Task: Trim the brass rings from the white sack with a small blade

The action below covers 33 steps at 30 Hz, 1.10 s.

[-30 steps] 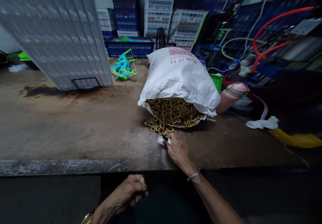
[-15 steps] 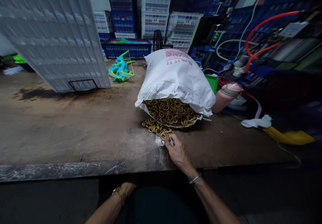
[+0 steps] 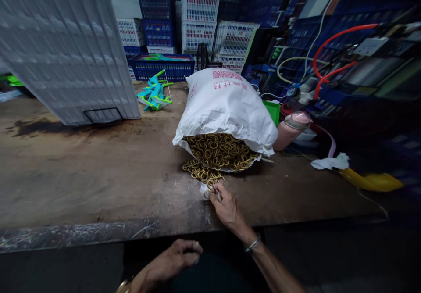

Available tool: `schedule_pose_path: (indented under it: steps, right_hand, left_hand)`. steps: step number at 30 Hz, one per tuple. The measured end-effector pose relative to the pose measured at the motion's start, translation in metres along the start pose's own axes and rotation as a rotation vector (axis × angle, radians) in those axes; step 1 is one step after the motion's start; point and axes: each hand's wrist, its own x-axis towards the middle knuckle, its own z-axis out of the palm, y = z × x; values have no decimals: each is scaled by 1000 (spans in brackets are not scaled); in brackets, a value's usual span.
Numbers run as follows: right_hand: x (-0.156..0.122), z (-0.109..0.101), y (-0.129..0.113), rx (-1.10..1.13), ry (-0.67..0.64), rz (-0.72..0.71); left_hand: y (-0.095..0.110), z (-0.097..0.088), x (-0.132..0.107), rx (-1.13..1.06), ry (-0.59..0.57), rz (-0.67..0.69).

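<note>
A white woven sack (image 3: 226, 104) lies on its side on the table, its mouth toward me. Gold-coloured metal rings (image 3: 220, 150) fill the mouth and spill onto the wood. At the near edge of that spill, my right hand (image 3: 226, 207) is closed in a pinch around a slim pale object (image 3: 217, 193) whose kind I cannot make out. One loose ring (image 3: 206, 194) is right at those fingertips, over a whitish patch. My left hand (image 3: 179, 255) is below the table edge, empty, with thumb and fingers apart and slightly bent.
A tall translucent ribbed plastic panel (image 3: 72, 51) stands at left. Behind are turquoise-and-green plastic pieces (image 3: 154, 92) and a blue crate (image 3: 161, 68). To the right are a pink bottle (image 3: 291, 130), a machine with red hoses (image 3: 317, 65) and a yellow wrapper (image 3: 371, 181).
My left hand has risen into view from beneath the table edge, fingers now showing. The right hand has drawn slightly toward me, and a ring now shows apart from the spill. My view has shifted slightly.
</note>
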Motion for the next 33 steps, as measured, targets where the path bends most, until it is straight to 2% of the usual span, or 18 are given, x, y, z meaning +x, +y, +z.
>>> schedule_pose_path:
  steps: [2, 3, 5, 8, 9, 14, 18, 21, 27, 33]
  right_hand:
    - [-1, 2, -5, 37, -10, -17]
    - [-2, 3, -7, 60, -20, -25]
    - [-3, 5, -14, 107, -47, -35]
    - [-5, 6, -22, 164, -99, -47]
    - [-6, 6, -24, 172, -113, -50]
    - [-11, 5, -27, 245, -147, -37]
    - [-11, 7, -24, 349, -189, 22]
    - [-10, 7, -23, 381, -189, 28]
    - [-7, 3, -28, 274, -144, 33]
    - [-6, 4, -28, 268, -164, 29]
  left_hand:
    - [18, 5, -16, 192, -57, 91]
    - [26, 8, -20, 184, -59, 133]
    - [39, 13, -19, 91, 80, 216]
    - [49, 16, -1, 5, 369, 272]
    - [50, 17, 7, -27, 394, 280]
    - [51, 20, 32, -191, 272, 302]
    - [53, 23, 32, -260, 250, 319]
    - [56, 24, 32, -200, 252, 305]
    - [57, 24, 35, -169, 163, 307]
    - [52, 25, 36, -226, 158, 304]
